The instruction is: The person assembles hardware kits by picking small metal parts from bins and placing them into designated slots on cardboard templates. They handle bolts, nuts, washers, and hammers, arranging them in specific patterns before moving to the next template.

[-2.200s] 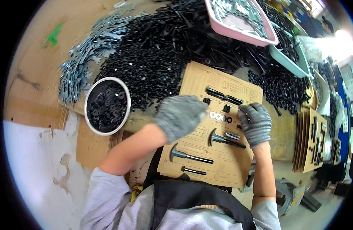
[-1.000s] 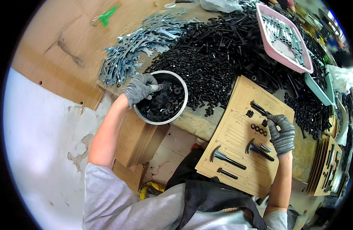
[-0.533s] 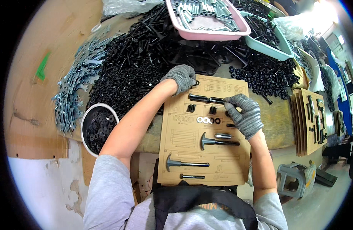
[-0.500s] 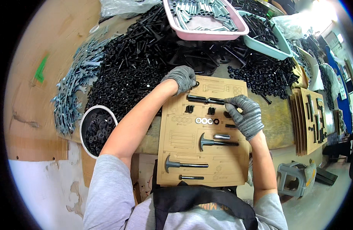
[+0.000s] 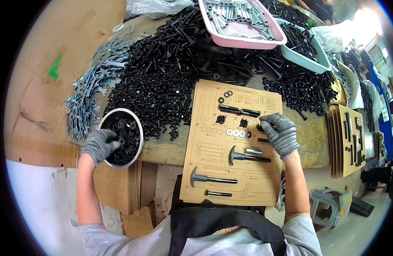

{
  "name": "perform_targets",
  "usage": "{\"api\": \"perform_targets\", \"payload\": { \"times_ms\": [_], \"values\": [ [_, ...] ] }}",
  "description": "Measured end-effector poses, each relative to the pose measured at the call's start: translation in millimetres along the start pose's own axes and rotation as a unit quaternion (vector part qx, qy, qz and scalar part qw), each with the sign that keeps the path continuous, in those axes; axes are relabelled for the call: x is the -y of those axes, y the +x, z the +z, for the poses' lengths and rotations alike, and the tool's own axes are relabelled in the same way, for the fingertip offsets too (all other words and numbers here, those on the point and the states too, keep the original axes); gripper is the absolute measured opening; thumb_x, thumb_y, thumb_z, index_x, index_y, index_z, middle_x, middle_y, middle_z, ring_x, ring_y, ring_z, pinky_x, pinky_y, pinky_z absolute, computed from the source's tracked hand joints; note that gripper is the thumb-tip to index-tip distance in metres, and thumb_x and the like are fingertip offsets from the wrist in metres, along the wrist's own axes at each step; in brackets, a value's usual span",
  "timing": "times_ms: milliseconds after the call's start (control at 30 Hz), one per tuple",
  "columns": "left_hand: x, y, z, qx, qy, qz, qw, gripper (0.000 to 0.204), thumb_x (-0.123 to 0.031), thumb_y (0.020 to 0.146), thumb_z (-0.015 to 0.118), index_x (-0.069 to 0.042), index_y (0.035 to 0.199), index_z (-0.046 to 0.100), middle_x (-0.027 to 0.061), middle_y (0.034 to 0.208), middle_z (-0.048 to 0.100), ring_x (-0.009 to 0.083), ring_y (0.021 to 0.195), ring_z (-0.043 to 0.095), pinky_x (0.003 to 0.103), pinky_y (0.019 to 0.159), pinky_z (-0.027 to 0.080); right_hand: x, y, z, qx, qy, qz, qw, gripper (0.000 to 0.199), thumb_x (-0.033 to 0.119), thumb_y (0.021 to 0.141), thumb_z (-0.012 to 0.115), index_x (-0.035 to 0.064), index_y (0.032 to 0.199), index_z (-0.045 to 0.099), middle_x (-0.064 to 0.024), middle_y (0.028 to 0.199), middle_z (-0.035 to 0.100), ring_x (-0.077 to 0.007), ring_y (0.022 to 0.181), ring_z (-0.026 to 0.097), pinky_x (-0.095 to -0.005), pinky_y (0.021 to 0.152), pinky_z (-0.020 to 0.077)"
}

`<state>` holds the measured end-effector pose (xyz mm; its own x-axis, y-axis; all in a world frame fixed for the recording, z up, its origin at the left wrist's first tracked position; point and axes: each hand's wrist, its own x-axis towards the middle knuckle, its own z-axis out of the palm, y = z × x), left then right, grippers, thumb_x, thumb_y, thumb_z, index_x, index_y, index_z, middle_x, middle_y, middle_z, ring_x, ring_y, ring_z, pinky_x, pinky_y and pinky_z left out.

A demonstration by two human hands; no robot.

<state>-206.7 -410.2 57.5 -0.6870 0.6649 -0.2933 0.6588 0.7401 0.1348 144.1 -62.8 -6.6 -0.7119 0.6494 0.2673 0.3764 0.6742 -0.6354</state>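
Across the desk (image 5: 162,147), our left hand (image 5: 100,145) pinches small, slippery washers (image 5: 126,138) edgewise while our right hand (image 5: 281,133) pinches a stiff bolt (image 5: 264,127).

Assembly workshop, bolt heaps (image 5: 162,77), parts trays (image 5: 243,42)

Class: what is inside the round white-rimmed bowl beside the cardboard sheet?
The bowl holds small black ring-shaped parts. The left hand reaches in, covering some; the bowl's bottom is hidden.
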Motion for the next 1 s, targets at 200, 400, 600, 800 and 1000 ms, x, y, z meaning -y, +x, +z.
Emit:
{"api": "perform_targets", "payload": {
  "times_ms": [200,400,600,800,1000],
  "values": [
    [15.5,5.5,17.2,-0.011,-0.145,0.017,0.989,0.016,-0.012,0.071,0.073,-0.003,0.082,0.066,0.0109,0.074,0.065,0.0197,0.067,0.059,0.036,0.066,0.049,37.0,18.8,16.6,0.009,0.019,-0.027,0.999,0.013,0.013,0.080,0.070,0.0044,0.090,0.071,-0.0118,0.082,0.068,-0.0241,0.072,0.066,-0.0327,0.067,0.0527],
    [23.5,9.2,19.1,0.022,-0.165,0.018,0.986,0.015,-0.011,0.072,0.071,-0.002,0.083,0.067,0.0107,0.073,0.065,0.0178,0.067,0.059,0.035,0.065,0.049,38.5,93.8,58.5,0.005,-0.019,-0.021,1.000,0.020,0.020,0.085,0.062,0.0049,0.096,0.069,-0.0144,0.094,0.068,-0.0295,0.085,0.066,-0.0376,0.076,0.0522],
    [9.9,-5.7,10.2,-0.052,-0.212,0.019,0.976,0.025,-0.010,0.076,0.071,-0.002,0.099,0.067,0.0106,0.086,0.068,0.0183,0.079,0.063,0.032,0.076,0.050,32.6,175.9,115.9,0.107,-0.253,0.088,0.958,0.034,0.036,0.082,0.064,0.0072,0.100,0.070,-0.0168,0.100,0.068,-0.0336,0.091,0.065,-0.0416,0.081,0.0512],
    [-57.0,-35.8,1.5,-0.245,-0.345,0.077,0.903,0.023,-0.004,0.078,0.067,-0.002,0.101,0.067,0.0123,0.091,0.068,0.0212,0.083,0.065,0.031,0.078,0.051,12.4,188.8,123.6,0.129,-0.247,0.114,0.954,0.033,0.035,0.080,0.065,0.0075,0.096,0.071,-0.0176,0.098,0.068,-0.0352,0.090,0.065,-0.0417,0.077,0.0527],
    [-168.7,12.0,31.2,-0.175,-0.356,0.285,0.873,0.020,-0.012,0.082,0.064,-0.003,0.099,0.066,0.0120,0.094,0.066,0.0241,0.088,0.064,0.035,0.083,0.050,4.8,150.2,97.6,0.103,-0.239,-0.140,0.955,0.016,0.024,0.083,0.063,0.0118,0.092,0.071,-0.0107,0.086,0.066,-0.0318,0.080,0.063,-0.0401,0.073,0.0500]
  ]
}}
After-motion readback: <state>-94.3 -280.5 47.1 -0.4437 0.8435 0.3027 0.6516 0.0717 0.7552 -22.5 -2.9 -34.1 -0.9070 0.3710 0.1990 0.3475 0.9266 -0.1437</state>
